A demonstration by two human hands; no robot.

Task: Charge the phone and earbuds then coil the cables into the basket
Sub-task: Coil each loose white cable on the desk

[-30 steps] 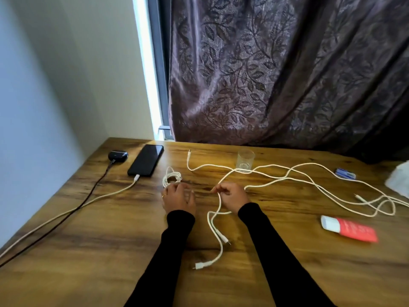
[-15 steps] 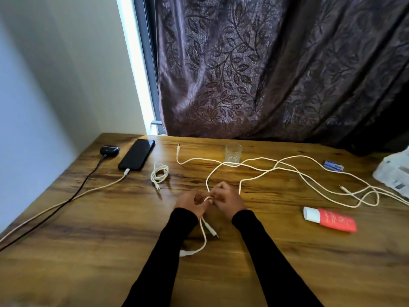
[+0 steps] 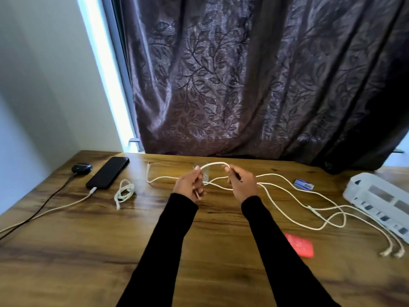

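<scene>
Arching between both raised hands at the centre of the head view, a long white braided cable is pinched by the curled fingers of the left hand and the right hand. Its slack trails right across the brown wooden table toward a pale grey slotted plastic basket. At left lie a small coiled white cable, a black phone and a black earbud case, each plugged in.
</scene>
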